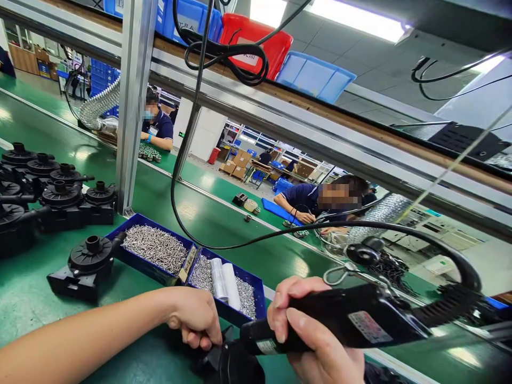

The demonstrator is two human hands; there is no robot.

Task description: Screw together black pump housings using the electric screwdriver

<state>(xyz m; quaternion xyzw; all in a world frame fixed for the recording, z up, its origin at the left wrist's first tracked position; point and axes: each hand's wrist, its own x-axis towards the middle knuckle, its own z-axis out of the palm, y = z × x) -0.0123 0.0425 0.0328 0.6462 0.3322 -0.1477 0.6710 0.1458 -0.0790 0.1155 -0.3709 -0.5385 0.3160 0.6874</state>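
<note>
The surface [24,304] over here is green, the handheld tool [340,314] black with a pale label [370,326]. The trays [140,266] look deep blue, the screws [154,248] silvery.

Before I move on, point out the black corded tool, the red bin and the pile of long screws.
Black corded tool [334,314], head view: middle of its body.
Red bin [275,49], head view: its outer wall.
Pile of long screws [154,249], head view: middle of its surface.
</note>
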